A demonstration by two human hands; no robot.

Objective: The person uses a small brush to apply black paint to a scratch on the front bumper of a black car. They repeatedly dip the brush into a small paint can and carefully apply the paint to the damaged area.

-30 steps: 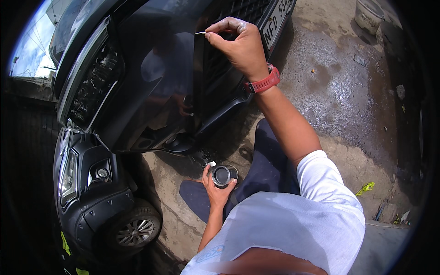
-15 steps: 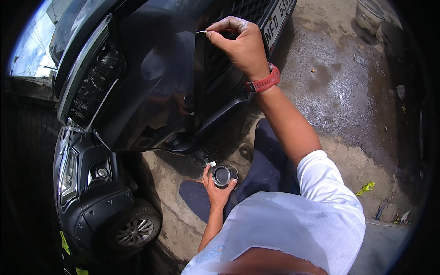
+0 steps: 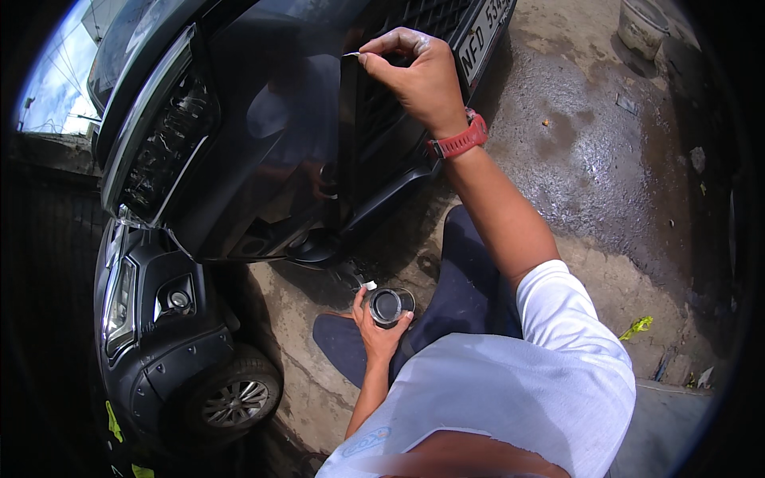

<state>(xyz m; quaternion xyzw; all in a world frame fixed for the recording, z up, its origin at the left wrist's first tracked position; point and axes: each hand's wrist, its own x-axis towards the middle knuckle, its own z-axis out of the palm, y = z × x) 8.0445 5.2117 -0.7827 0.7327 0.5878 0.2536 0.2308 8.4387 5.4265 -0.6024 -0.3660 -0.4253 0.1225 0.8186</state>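
- A thin pale sliver (image 3: 351, 54) pokes out past the pinched thumb and forefinger of the right hand (image 3: 414, 70), its free tip pointing left – most of its length is hidden in the grip, and it is too small to tell exactly what it is.
- That tip sits right over the dark car bumper (image 3: 295, 151), at the edge by the grille (image 3: 426, 17); touching or just short of it, I cannot tell.
- Down low, the left hand (image 3: 378, 334) is wrapped around a small round can (image 3: 387, 305), thumb on the right side, fingers on the left; the can lies within the curl of that grasp, its dark grey top facing up, its base out of sight.
- A white scrap (image 3: 369, 285) shows at the left fingertips, just above the can – pinched or merely resting there, hard to make out.
- A red-strapped wristwatch (image 3: 459, 145) circles the right wrist.
- Left of the bumper, a headlight (image 3: 163, 147); below that, a wheel (image 3: 235, 402) half in shadow.
- Upper right, a bucket (image 3: 642, 28) stands near wet concrete (image 3: 574, 151), fading into the dark fisheye rim.
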